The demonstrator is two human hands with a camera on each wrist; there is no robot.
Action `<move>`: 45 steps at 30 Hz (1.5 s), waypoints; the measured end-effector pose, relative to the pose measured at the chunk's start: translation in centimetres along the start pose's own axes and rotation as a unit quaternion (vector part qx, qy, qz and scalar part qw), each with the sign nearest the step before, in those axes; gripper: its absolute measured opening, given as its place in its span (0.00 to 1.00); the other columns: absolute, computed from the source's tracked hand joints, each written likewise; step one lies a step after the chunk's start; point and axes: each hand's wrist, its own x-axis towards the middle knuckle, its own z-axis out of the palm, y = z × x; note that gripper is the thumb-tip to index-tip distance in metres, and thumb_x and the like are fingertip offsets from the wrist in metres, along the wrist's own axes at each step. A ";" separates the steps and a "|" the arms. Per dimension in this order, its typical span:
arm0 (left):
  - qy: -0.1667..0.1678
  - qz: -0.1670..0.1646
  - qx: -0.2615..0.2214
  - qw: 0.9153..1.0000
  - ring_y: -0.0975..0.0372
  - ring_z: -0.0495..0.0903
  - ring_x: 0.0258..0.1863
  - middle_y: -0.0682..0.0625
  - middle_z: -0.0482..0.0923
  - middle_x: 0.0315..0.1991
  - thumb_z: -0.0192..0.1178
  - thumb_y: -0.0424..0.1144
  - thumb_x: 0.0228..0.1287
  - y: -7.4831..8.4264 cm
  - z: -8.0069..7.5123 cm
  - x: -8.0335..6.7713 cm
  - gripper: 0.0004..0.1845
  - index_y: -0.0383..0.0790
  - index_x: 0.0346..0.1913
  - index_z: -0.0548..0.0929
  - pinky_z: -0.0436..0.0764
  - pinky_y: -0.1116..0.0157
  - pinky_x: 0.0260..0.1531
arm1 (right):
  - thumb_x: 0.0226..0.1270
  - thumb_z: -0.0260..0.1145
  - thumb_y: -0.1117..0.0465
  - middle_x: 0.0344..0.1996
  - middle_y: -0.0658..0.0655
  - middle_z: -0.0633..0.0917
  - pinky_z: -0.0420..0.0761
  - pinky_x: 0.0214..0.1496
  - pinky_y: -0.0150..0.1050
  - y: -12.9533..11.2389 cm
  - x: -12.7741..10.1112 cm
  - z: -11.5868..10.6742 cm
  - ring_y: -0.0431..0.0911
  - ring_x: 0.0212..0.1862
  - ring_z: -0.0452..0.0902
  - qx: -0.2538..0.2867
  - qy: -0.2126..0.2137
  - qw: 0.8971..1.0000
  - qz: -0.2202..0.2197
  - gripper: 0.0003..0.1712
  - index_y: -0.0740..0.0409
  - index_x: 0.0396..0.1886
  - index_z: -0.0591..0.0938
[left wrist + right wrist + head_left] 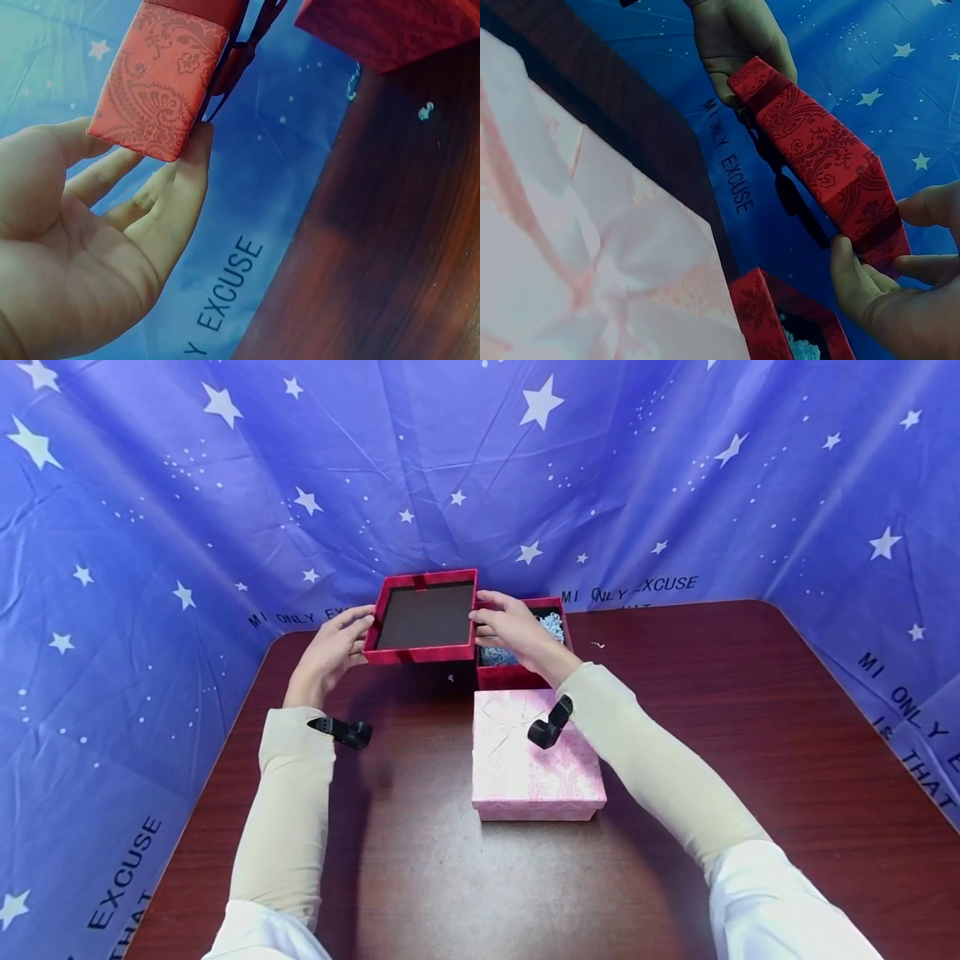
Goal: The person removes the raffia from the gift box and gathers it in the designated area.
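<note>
A red box lid [426, 655] is held up by both hands above the far left part of the table, its dark inside facing the head camera. My left hand [330, 647] grips its left side, thumb and fingers on opposite faces in the left wrist view. On the right side, my right hand [517, 628] pinches the lid's edge. The right wrist view shows the lid's red patterned wall [817, 146] and a dark ribbon bow [787, 193] on its outer face. Partly behind my right hand stands the open red box [510, 677], with pale blue shredded paper [498, 657] inside.
A closed pink box [510, 777] with a pale ribbon bow sits directly in front of the red box. Small paper scraps [426, 111] lie on the dark wooden table [420, 877]. A blue star-printed curtain [420, 460] surrounds the table's back and sides.
</note>
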 end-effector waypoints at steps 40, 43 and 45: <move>0.143 -0.087 0.097 0.981 0.67 0.74 0.41 0.48 0.69 0.54 0.43 0.41 0.76 -6.4 -4.7 0.1 0.23 0.43 0.70 0.66 0.79 0.72 0.32 | 0.66 0.50 0.74 0.68 0.65 0.66 0.77 0.60 0.46 4.2 4.2 8.5 0.54 0.64 0.70 -0.106 -0.008 0.990 0.088 0.40 0.60 0.76 0.49; 0.145 -0.088 0.100 0.980 0.65 0.73 0.43 0.49 0.69 0.52 0.41 0.39 0.76 -6.7 -4.6 0.2 0.23 0.42 0.70 0.65 0.79 0.73 0.32 | 0.66 0.49 0.74 0.66 0.65 0.68 0.78 0.59 0.47 4.7 4.4 8.5 0.53 0.62 0.72 -0.121 -0.003 0.989 0.088 0.38 0.61 0.75 0.51; 0.143 -0.090 0.097 0.981 0.65 0.72 0.43 0.50 0.69 0.50 0.41 0.38 0.75 -6.8 -4.5 0.2 0.23 0.41 0.70 0.65 0.79 0.73 0.32 | 0.65 0.48 0.74 0.62 0.66 0.70 0.79 0.58 0.47 4.9 4.5 8.5 0.53 0.58 0.74 -0.129 0.006 0.988 0.084 0.37 0.63 0.74 0.54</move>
